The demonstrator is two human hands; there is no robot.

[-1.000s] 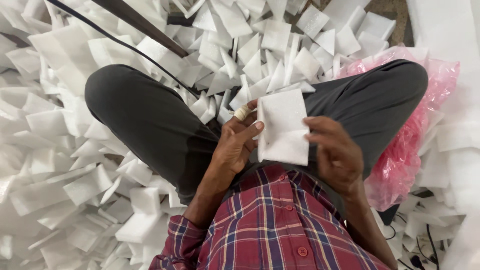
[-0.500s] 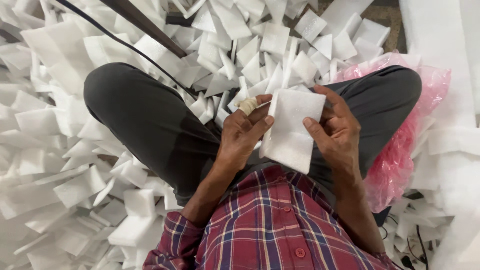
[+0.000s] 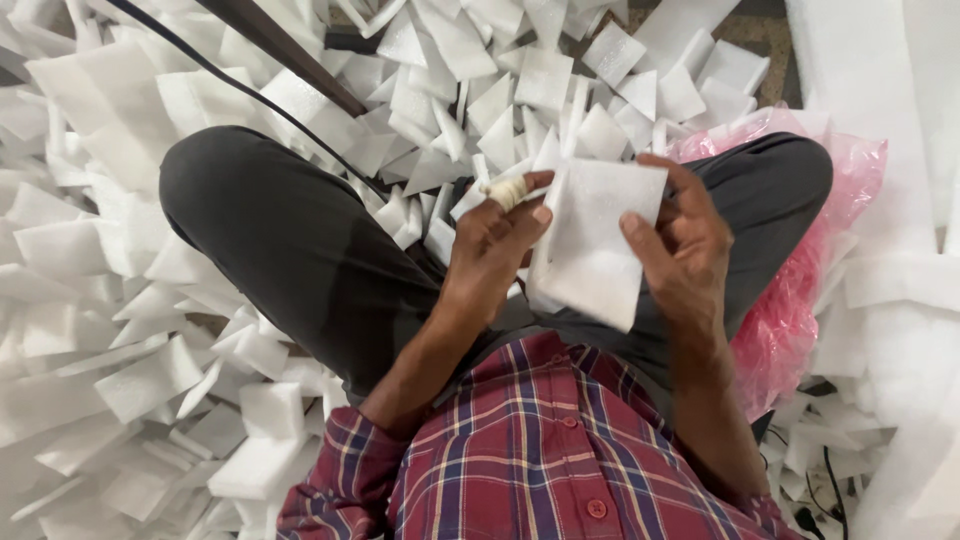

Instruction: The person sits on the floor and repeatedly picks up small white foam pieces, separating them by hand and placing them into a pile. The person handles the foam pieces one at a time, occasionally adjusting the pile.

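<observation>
I sit cross-legged in dark trousers and a red plaid shirt. Both hands hold a white square foam sheet (image 3: 590, 245) above my lap. My left hand (image 3: 495, 245) grips its left edge; one finger is wrapped in pale tape. My right hand (image 3: 680, 255) clasps the right edge, thumb on the front face. The sheet is tilted, its top corner leaning right.
Several white foam pieces (image 3: 130, 330) cover the floor all around. A pink plastic bag (image 3: 800, 320) lies beside my right knee. A black cable (image 3: 250, 95) and a dark bar (image 3: 280, 45) cross at the upper left. Long white foam strips (image 3: 880, 90) lie at the right.
The foam sheet has tilted clockwise and risen a little. My right hand shifted from its lower right corner up along the right edge.
</observation>
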